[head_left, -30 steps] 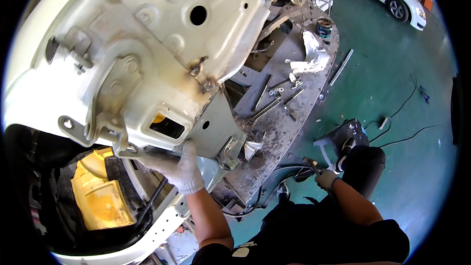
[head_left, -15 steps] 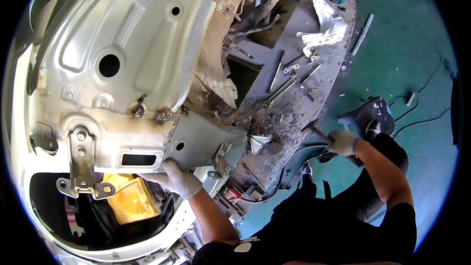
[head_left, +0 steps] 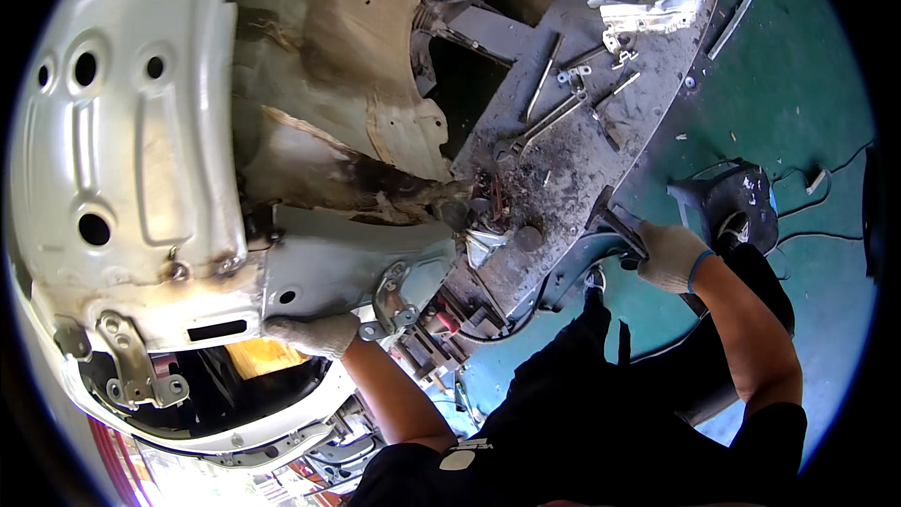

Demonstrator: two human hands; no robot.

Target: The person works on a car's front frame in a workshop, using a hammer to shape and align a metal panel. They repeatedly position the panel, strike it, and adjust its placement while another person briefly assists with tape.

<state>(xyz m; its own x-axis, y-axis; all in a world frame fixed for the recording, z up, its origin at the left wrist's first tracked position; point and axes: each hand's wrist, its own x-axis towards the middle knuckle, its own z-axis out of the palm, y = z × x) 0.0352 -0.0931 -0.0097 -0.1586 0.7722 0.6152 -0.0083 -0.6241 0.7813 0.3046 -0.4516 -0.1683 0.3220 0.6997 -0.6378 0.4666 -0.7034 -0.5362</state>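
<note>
Head view: sound handling would need the white-gloved left hand (head_left: 319,333) steady along the grey sheet-metal panel's (head_left: 347,258) lower edge, left of centre, fingertips clear of it; whether its fingers clamp is undeterminable. Elbow bent, the off-white-gloved right hand (head_left: 676,260) is closed around a dark metal hammer (head_left: 622,231), head toward the stained grey tabletop (head_left: 662,75).

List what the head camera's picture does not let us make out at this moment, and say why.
All in the head view:
Left hand: finger placement unclear, hidden by its glove and the metal panel's edge.
Hammer: grip area covered by the gloved right hand.
Yellow part: partly hidden by the panel.
White metal scrap: top cut off by the picture's upper edge.
Loose bits on the grey platform: too small to identify.
</note>
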